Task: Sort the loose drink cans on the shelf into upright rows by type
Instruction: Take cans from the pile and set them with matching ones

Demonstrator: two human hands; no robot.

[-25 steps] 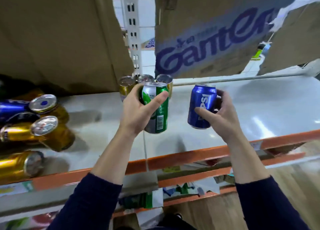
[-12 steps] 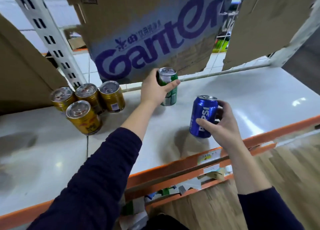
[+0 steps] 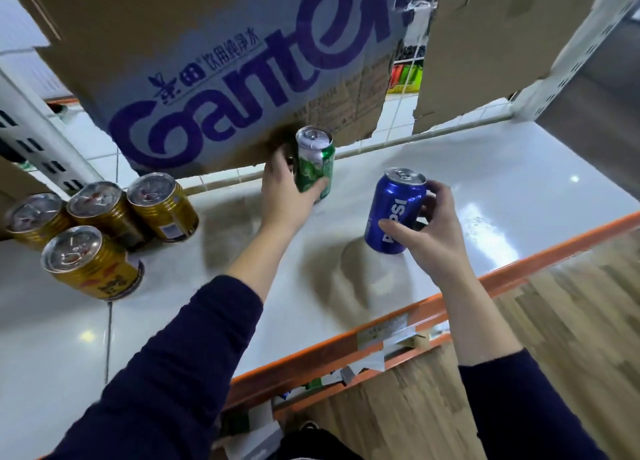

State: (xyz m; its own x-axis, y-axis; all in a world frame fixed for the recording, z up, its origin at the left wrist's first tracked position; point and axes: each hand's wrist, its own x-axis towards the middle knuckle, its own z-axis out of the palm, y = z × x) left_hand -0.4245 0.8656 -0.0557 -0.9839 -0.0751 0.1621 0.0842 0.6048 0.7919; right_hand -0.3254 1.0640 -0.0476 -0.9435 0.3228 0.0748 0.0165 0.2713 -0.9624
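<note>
Change vs. 1 s ago: the left hand [image 3: 284, 193] has carried the green aluminium drink can [image 3: 313, 165] from mid-air near the front edge to the back of the white shelf [image 3: 519, 189]. The right hand's can stays nearer the front.

Far left: four gold ribbed metal cans [image 3: 91, 264] stand upright in a tight cluster, three in a row at the back and one in front.

Centre: left-hand fingers [image 3: 317, 186] are curled round the green can, thumb across its lower front. The can is upright, just under the brown cardboard carton with purple lettering [image 3: 207, 78]. Whether its base touches the shelf cannot be told.

Right of centre: the blue aluminium Pepsi can [image 3: 394, 213] is tilted, with its top leaning right. The right hand [image 3: 429, 231] grips it, thumb on the label and the other fingers [image 3: 438, 191] wrapped behind. The can is low over the shelf, near the orange front rail, with a shadow beneath it.
</note>
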